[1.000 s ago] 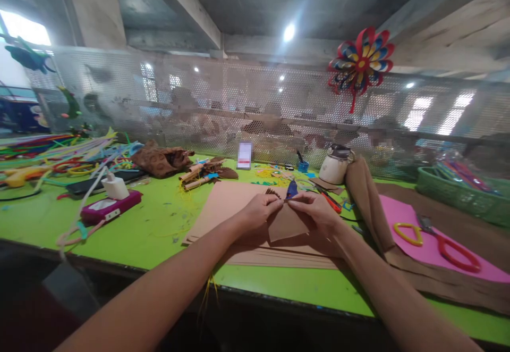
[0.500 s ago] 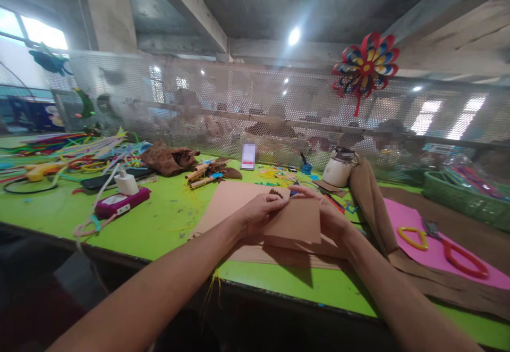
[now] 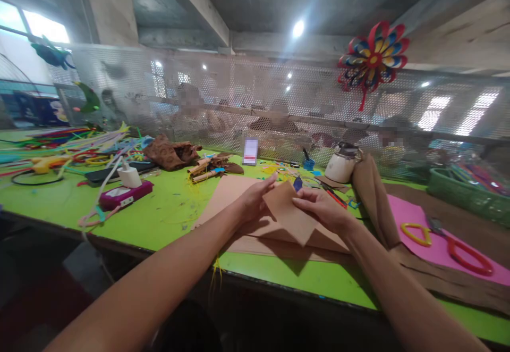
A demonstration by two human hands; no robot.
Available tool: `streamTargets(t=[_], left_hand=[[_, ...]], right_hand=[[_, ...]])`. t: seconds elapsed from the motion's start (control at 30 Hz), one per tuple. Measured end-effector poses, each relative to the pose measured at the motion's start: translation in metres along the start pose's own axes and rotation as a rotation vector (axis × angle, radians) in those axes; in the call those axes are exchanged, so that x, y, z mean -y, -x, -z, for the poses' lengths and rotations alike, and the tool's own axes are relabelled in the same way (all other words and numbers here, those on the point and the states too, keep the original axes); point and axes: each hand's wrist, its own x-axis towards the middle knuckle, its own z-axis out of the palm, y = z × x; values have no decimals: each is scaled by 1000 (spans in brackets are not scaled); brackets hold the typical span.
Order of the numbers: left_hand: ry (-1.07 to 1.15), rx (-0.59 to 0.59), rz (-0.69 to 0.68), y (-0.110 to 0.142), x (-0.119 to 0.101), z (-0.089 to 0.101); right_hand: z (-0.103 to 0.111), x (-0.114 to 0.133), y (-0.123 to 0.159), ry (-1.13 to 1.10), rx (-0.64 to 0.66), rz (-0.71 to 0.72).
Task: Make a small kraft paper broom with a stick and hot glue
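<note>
A small square of brown kraft paper [image 3: 292, 216] is tilted with one corner pointing down, above larger brown sheets [image 3: 227, 192] on the table. My right hand [image 3: 324, 208] pinches its right edge between thumb and fingers. At its left side is my left hand [image 3: 255, 200], fingers stretched out and apart from the thumb; whether its palm touches the paper is hidden. Just beyond the paper, a small dark blue object [image 3: 297, 183] shows in part near my right fingertips.
Red-and-yellow-handled scissors [image 3: 436, 227] lie on pink paper [image 3: 402, 211] at right. A white kettle [image 3: 339, 168], a propped phone [image 3: 250, 151] and rolled brown pieces [image 3: 207, 168] stand or lie behind. At left are a purple power block [image 3: 125, 195] and coloured strips [image 3: 95, 147].
The paper square has turned from lying level to standing on a corner. My left fingers have let go of its upper edge and spread, while my right hand now pinches its right side.
</note>
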Motion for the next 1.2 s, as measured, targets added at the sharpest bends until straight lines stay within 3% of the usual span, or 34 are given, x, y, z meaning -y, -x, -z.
streamTargets(t=[0.13,0.2,0.3,0.47,0.77,0.93,1.1,1.2], left_hand=[[-240,16,11,2,-3,0],[-420,-31,-69,0,0,-2],[-487,-101,-157,-4,3,-2],[-383,-175,-203,-4,6,0],[-14,-113,-211,-3,9,0],[-9,-83,-185,-2,5,2],[-89,-134,-249,1,1,1],[6,-108,-174,1,1,1]], right_hand=[[-7,-1,0,146,50,-59],[-7,-3,-1,199,6,-55],[-4,-5,-4,214,-93,-22],[2,-8,-7,31,-256,-17],[-3,-8,-6,-258,-297,-31],[0,-4,-6,-254,-317,-17],[4,-4,-7,-163,-298,0],[6,-8,-7,-130,-279,10]])
